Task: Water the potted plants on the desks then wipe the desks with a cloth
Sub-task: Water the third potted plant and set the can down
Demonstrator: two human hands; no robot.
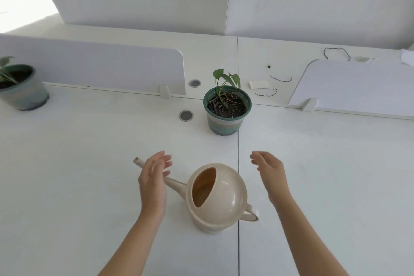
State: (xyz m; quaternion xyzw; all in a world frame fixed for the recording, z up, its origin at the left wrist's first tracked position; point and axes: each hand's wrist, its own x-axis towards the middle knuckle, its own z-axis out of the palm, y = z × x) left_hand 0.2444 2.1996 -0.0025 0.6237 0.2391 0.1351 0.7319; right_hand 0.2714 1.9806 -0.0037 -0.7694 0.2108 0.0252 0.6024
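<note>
A beige watering can (220, 197) stands on the white desk (89, 175) in front of me, its spout pointing left and its handle to the right. My left hand (153, 182) hovers over the spout with relaxed fingers and holds nothing. My right hand (270, 175) floats to the right of the can, fingers loose, also holding nothing. Beyond the can a small green plant grows in a green-rimmed striped pot (226, 110). A second potted plant (21, 87) of the same kind sits at the far left edge.
Low white divider panels (107, 65) (358, 87) stand behind the pots, with taller white screens further back. Two round cable grommets (186, 115) lie left of the middle pot. A white block (258, 84) and bits of dark wire (280, 79) lie on the far desk.
</note>
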